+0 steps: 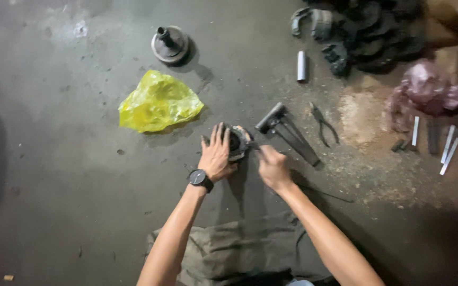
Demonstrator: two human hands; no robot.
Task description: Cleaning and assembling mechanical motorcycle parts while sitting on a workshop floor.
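A: So, where are the hands?

B: Middle of the frame, on the concrete floor [80, 175]. The left hand [216, 154], with a black wristwatch [200, 179], lies fingers spread over a round dark metal part [236, 143] and steadies it. The right hand [272, 165] is closed just beside that part's right edge; what it pinches I cannot tell.

A: And around them?

B: A long-handled metal tool [287, 132] lies just right of the part, pliers [323, 125] beyond it. A yellow plastic bag [159, 103] sits to the upper left, a flanged shaft piece [170, 44] above that. Upper right: a heap of dark parts [369, 32], a small metal cylinder [302, 65], and a pink bag [425, 87].
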